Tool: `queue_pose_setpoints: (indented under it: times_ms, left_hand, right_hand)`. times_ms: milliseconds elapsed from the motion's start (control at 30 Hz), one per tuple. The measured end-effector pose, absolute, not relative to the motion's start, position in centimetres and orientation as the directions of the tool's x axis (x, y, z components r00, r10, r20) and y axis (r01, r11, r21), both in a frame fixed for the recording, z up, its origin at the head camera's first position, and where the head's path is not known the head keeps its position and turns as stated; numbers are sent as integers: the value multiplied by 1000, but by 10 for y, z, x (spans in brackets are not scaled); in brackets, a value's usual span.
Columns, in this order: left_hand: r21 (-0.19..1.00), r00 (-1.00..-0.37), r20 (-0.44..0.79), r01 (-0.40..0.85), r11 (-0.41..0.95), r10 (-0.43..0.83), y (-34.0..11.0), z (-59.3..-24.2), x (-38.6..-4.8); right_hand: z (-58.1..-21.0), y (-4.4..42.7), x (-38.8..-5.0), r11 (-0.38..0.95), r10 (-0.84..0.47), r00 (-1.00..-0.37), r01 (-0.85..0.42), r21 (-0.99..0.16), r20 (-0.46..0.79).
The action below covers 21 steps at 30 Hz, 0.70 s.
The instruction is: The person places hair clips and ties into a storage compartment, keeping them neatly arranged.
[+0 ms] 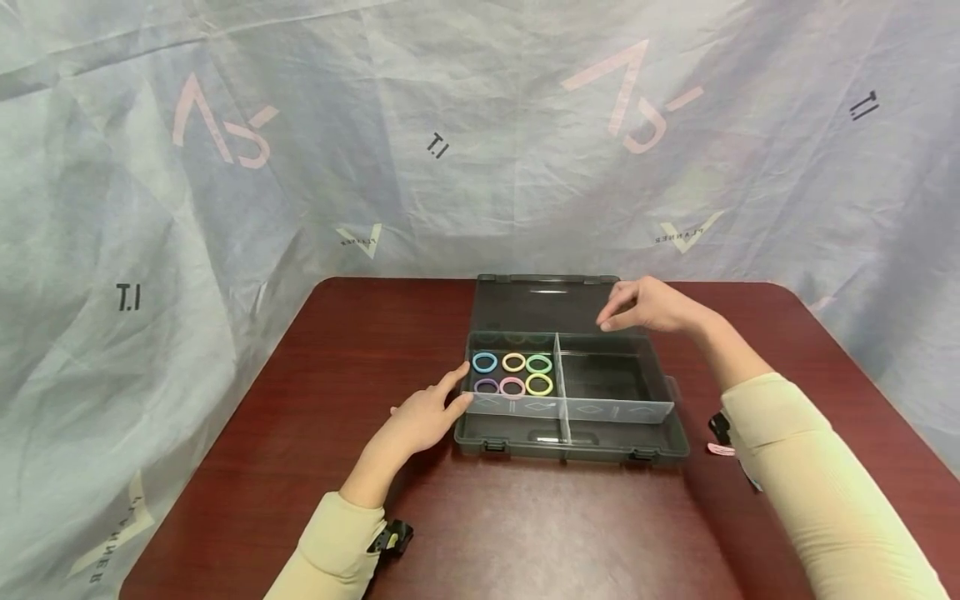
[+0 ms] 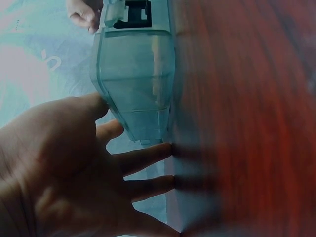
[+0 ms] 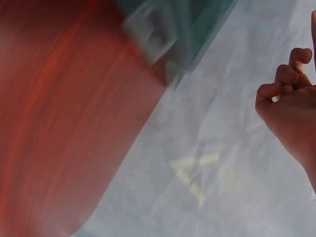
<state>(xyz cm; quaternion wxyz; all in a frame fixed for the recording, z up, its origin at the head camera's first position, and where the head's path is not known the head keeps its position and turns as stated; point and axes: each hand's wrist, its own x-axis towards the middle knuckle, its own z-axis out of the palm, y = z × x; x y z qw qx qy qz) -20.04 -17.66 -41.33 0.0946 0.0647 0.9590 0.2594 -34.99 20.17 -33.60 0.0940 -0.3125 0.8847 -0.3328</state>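
Sleeves (image 1: 806, 475) are seen nearest. The left grip (image 1: 426, 415) is spread against the box (image 1: 606, 379); the right grip (image 1: 647, 307) is pressed together.

- Soft, bright light fills the room from where I stand; a pale sheen lies on the tabletop (image 1: 555, 533), to the right of the left hand (image 1: 423, 417).
- A thin glint sits on the dark lid (image 1: 517, 308), just left of the right hand (image 1: 643, 307).
- The left wrist view is dimmer, bluish: palm shadowed, cloth (image 2: 22, 74) above it washed out, dark shadows beyond the fingertips (image 2: 163, 149).
- In the right wrist view, the box corner (image 3: 163, 34), left of the hand, is smeared.
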Motion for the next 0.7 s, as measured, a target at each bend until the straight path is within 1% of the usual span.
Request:
queue_pose_setpoints:
  times_ms: [133,233,400,700]
  left_hand:
    - [513,-974,-148,74,855,174,-177,-413,-200]
    - [510,-974,-147,75,857,172,-177,-413,-200]
    - [510,-974,-135,88,856,181,-176,-414,-201]
    - [510,-973,-143,83,856,180,-177,-413,-201]
  right_hand:
    - [-341,228,-342,626,-566,-824,-448,-638,23]
    - [-349,247,-336,634,-552,-834,-431,-643,15]
    - [-367,277,-325,640,-546,-838,-421,-643,5]
    - [-395,331,-300,647,-550,-832,-372,-666,-69]
